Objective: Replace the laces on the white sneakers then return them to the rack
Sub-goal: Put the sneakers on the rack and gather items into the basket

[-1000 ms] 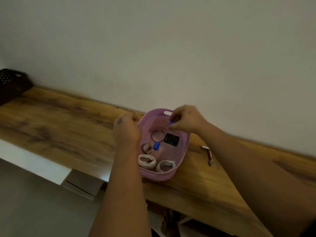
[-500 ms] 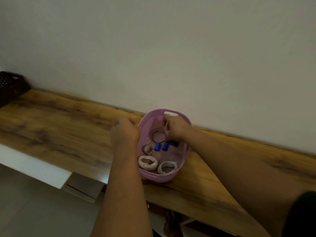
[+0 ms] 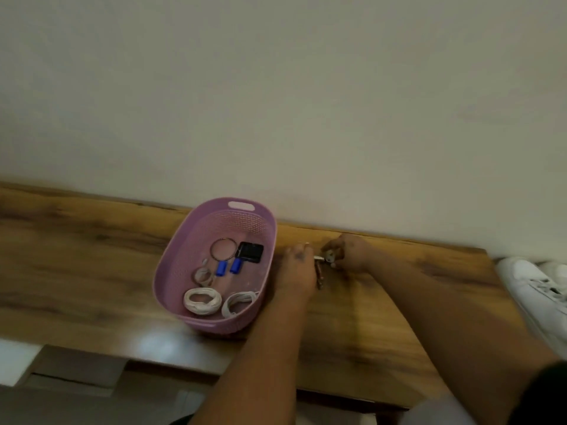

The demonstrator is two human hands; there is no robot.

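- Your left hand [image 3: 297,268] lies knuckles-up on the counter [image 3: 92,271], just right of the purple basket [image 3: 171,265], fingers curled toward a small metal tool [image 3: 319,273]; whether it grips that tool you cannot tell.
- Your right hand [image 3: 349,253] is just beyond, fingers curled and pinching the tool's pale upper end, forearm reaching in from the lower right.
- The two hands sit close together, almost touching across the tool.
- The two coiled white laces [image 3: 202,300] lie in the basket's near end, left of your left wrist.
- A ring, a black square and two blue pieces lie further back in the basket.
- The white sneakers [image 3: 534,289] rest at the counter's end, well to the right of your right forearm.
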